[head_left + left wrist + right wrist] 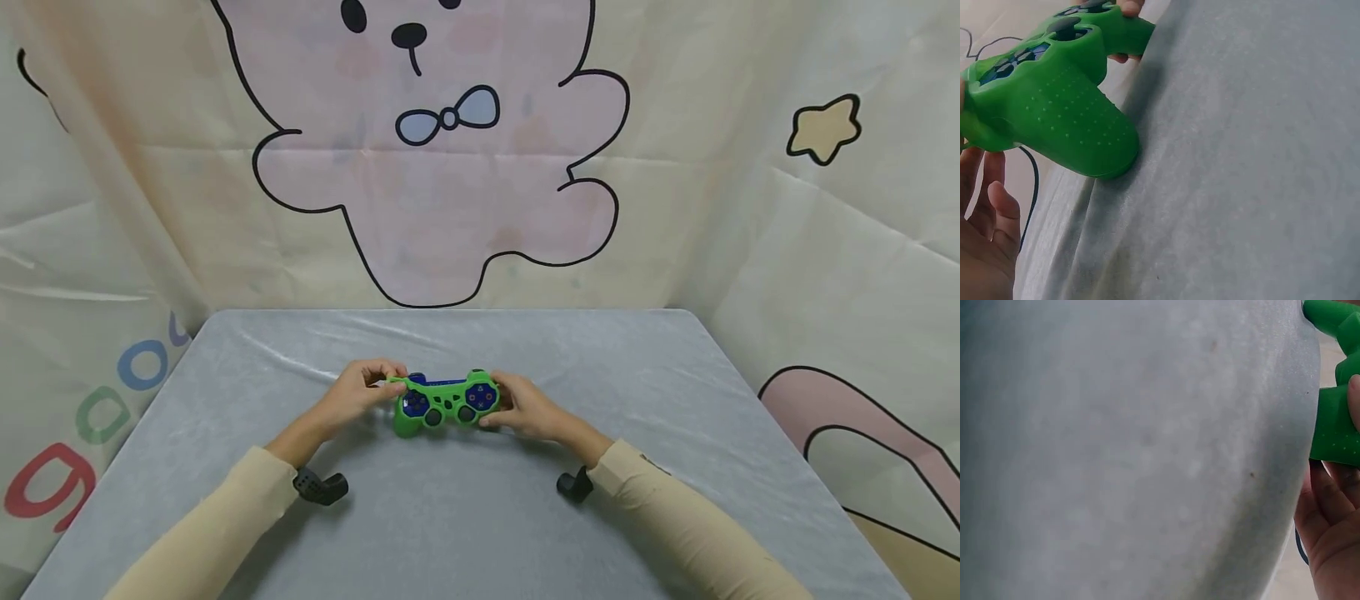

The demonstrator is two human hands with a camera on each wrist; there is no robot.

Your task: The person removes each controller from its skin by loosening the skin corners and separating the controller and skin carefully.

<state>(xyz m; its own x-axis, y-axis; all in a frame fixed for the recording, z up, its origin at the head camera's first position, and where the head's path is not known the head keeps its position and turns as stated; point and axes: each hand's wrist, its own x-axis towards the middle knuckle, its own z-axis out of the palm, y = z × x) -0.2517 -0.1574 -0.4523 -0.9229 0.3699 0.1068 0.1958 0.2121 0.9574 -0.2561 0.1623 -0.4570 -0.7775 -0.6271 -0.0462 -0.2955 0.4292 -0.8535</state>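
Note:
A blue game controller (481, 397) in a green silicone cover (1079, 119) is held just over the grey cloth, its buttons and sticks facing up. At its upper left corner my left hand (356, 393) pinches the edge of the cover between thumb and fingers; a bit of green stretches out there. My right hand (528, 408) grips the right side, thumb on the front and fingers curled behind. In the left wrist view the dotted left handle hangs free of any fingers. The right wrist view catches only part of the cover and my right fingers (1332, 494).
Grey cloth covers the table (450, 533). Behind it hangs a curtain (675, 208) with a printed bear. Each wrist wears a black camera (321, 487). A thin dark cable (1034, 194) shows beyond the controller in the left wrist view.

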